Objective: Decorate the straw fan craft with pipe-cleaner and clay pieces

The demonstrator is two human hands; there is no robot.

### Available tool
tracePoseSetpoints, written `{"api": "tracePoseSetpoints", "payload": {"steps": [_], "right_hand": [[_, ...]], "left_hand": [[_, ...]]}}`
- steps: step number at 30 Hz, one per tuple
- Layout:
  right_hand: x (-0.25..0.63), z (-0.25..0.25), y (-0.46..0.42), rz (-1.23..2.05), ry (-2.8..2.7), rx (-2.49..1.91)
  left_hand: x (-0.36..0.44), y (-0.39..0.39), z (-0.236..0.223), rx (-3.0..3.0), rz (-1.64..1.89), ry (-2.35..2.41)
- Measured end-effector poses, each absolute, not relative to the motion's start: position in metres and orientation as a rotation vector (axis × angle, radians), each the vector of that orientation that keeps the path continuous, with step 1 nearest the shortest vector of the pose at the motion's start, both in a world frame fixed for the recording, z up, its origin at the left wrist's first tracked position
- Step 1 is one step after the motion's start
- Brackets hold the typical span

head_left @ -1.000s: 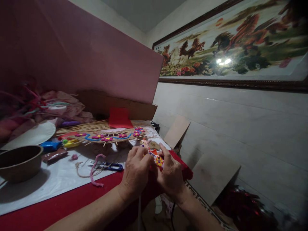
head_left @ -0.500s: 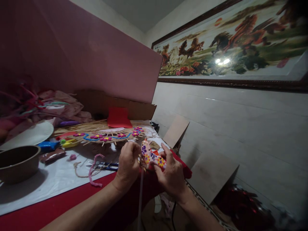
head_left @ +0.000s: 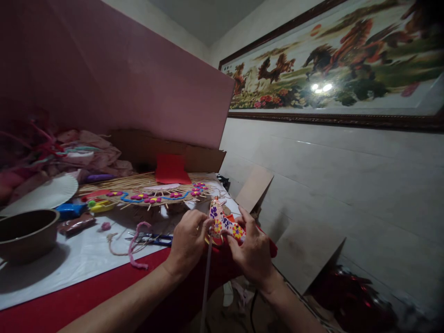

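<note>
My left hand (head_left: 187, 240) has come in to the left edge of the floral figure (head_left: 226, 225), grip pressed together, contents unclear; my right hand (head_left: 253, 253) pinches its right end, apparently steadying it.

just the one head cam here, worn up top and looking forward and a bit down, both forearms (head_left: 121, 296) coming in from the bottom edge, hands pretty close, table (head_left: 79, 305) lower left, wall picture (head_left: 326, 64) farther off upper right
</note>
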State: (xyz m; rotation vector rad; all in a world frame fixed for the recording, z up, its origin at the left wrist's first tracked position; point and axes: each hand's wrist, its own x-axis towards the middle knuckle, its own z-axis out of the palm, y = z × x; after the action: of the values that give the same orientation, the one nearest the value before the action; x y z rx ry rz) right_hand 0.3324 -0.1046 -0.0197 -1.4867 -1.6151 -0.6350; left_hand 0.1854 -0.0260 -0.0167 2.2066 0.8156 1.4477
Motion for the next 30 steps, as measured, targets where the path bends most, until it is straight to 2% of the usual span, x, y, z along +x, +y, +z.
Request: {"api": "tracePoseSetpoints", "payload": {"steps": [6,11,18,24,30], "right_hand": [[0.329,-0.023,-0.104,-0.794,-1.68,-1.489],[0.33,-0.025,-0.105,-0.782,-1.683,-1.487],[0.33,-0.022,-0.107,-0.656,-1.598,-1.492],[0.335,-0.022,-0.108,-0.649,-1.589,-1.496],[0.337,-0.024,-0.105,-0.667,-1.599,-1.516]], "left_hand": [[0.184,-0.035,-0.013,2.6,1.325,0.99],[0.186,-0.032,-0.015,2.703,1.225,1.044],[0.185,-0.019,-0.015,2.206,1.476,1.042],[0.182,-0.018,-0.013,1.958,1.369,0.973],[0.183,-0.015,-0.012,1.665,1.262,0.707]]}}
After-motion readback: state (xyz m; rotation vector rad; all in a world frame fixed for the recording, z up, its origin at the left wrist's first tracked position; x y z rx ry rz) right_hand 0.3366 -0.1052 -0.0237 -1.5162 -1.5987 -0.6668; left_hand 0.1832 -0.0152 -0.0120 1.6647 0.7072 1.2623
